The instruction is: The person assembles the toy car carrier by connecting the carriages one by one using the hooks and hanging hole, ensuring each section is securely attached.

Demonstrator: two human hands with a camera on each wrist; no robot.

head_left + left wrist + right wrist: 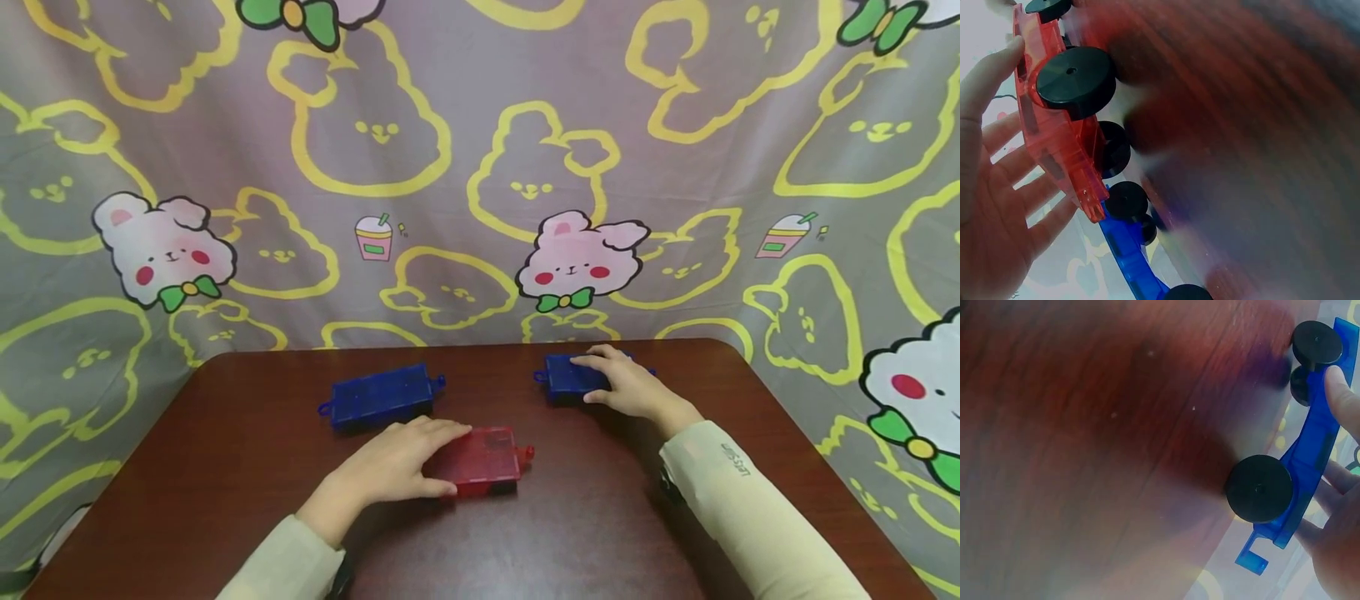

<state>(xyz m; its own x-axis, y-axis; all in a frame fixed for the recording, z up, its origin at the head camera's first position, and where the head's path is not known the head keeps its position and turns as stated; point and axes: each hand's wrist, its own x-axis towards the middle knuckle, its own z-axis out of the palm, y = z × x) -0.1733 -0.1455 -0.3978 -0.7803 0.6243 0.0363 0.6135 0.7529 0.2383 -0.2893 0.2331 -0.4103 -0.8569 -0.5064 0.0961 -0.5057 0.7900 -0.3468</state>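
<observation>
My left hand [393, 460] grips a red see-through plastic cart [486, 457] with black wheels, near the middle of the table. Its thumb lies along the near side and the fingers reach over the top to the far side. In the left wrist view the cart's wheels [1077, 81] face the tabletop. Farther back on the right, my right hand [633, 387] holds a blue plastic cart [562, 375] of the same kind, thumb on its near side. Part of this cart is hidden under the hand; a hooked end [1252, 559] shows in the right wrist view.
A second blue cart [381, 397] stands at the back left, beyond my left hand, with small loops at its ends. All of them are on a dark brown wooden table [600, 533]. A patterned curtain [450, 208] hangs along the table's back edge.
</observation>
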